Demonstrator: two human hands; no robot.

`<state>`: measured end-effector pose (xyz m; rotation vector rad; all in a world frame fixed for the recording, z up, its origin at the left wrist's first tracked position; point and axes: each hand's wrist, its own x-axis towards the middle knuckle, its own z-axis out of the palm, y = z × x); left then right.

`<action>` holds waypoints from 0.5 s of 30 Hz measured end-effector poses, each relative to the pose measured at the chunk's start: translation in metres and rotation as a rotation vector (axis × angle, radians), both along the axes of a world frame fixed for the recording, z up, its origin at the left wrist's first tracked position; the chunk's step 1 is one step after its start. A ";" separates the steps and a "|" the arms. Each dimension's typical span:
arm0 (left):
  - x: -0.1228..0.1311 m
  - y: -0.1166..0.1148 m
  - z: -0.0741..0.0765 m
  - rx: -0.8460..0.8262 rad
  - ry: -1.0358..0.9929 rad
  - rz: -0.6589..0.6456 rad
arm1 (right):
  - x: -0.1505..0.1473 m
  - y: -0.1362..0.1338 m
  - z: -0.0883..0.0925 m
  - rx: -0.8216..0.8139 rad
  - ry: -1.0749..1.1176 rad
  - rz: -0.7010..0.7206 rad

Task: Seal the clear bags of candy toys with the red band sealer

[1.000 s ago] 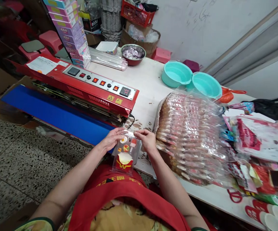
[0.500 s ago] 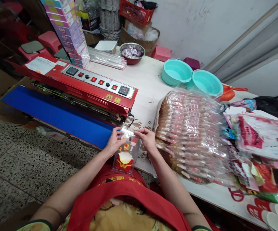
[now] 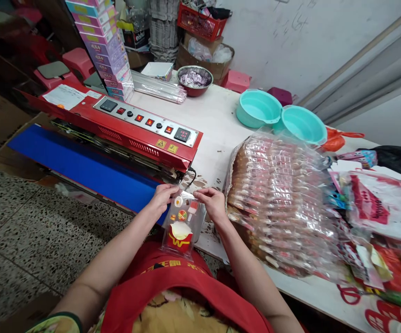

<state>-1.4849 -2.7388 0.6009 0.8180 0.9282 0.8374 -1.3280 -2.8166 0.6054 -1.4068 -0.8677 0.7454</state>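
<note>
Pinching clear pouch (image 3: 182, 229) by top corners, left grip (image 3: 162, 198) and right grip (image 3: 214, 203) both tight on film, at worktop (image 3: 217, 125) edge beside red sealer (image 3: 145, 132). Squaring the mouth, seemingly; next, needing a flat, level feed.

1. The left hand (image 3: 162, 196) sits palm down at the end of a bare left forearm (image 3: 117, 256) that runs up from the lower left, with the wrist nearly straight.
2. Its thumb and fingers are pinched together on the top left corner of a clear packet (image 3: 182, 229).
3. The right hand (image 3: 215, 203) lies just across from it, knuckles up, with the fingers curled inward toward the left hand.
4. Its fingertips pinch the top right corner of the same packet.
5. The bare right forearm (image 3: 247, 273) comes in from the lower right, with the wrist bent slightly inward.
6. Both hands are level and near each other, the elbows are spread wide, and the arms form a V.
</note>
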 end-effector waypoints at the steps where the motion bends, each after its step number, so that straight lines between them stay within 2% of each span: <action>1: 0.003 0.005 0.000 0.000 0.005 0.017 | -0.001 0.002 0.000 0.002 0.015 -0.002; 6: 0.008 0.022 0.000 0.001 -0.002 0.080 | -0.002 0.015 -0.004 0.025 0.166 -0.022; 11: -0.010 0.029 -0.002 -0.027 -0.019 0.033 | 0.000 0.048 -0.012 0.030 0.196 -0.058; 15: -0.024 0.039 0.000 -0.009 -0.043 0.129 | -0.019 0.070 -0.014 0.051 0.221 -0.063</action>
